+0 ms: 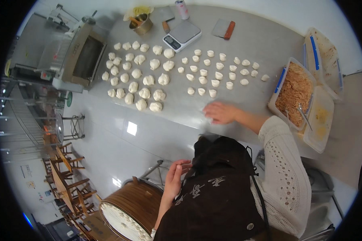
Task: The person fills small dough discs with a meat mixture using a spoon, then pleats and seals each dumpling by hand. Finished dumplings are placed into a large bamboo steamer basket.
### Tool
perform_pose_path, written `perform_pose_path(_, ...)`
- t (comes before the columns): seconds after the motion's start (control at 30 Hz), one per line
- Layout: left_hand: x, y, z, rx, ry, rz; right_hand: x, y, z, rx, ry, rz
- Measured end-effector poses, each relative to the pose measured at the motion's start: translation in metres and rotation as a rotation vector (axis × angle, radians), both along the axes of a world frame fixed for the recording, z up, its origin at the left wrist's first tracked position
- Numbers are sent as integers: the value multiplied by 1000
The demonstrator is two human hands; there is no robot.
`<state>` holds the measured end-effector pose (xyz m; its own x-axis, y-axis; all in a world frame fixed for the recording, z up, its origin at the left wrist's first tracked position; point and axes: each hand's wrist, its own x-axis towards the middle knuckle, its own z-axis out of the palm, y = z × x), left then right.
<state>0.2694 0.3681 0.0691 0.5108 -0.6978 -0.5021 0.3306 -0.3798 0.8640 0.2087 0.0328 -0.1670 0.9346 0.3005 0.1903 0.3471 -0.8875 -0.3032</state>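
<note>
My right hand [219,113] reaches palm down low over the front of the steel table [181,116], its fingers blurred. I see nothing held in it, though whatever lies under the palm is hidden. Just beyond the fingertips sit several small cut dough pieces [212,93] in loose rows. Larger rounded dough lumps [156,106] stand in rows farther left. My left hand [175,177] hovers beside the dark apron [220,205], fingers loosely bent, with nothing visible in it. Close to that hand is a stack of bamboo steamers [132,198], with small pale pieces around its top surface.
A tub of minced filling [294,90] with metal utensils stands at the right, beside a lid [321,120] and another plastic container [325,60]. At the back are a digital scale [182,35], a dough scraper [223,29], a can [182,9] and a metal pot [141,25]. A machine [84,57] borders the left.
</note>
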Motion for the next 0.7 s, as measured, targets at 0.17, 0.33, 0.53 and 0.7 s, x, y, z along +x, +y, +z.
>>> perform_pose_path(0.17, 36, -3, -1, 79, 12, 55, 18, -6, 13, 154, 0, 301)
perform_pose_path(0.33, 77, -19, 0, 14, -45, 104, 22, -6, 25, 128, 74, 316)
perform_pose_path(0.53, 114, -2, -24, -5, -29, -33, 12, 10, 51, 67, 89, -129)
perform_pose_path(0.7, 137, 7, -54, 73, -2, -78, -29, 35, 46, -141, 176, -1035)
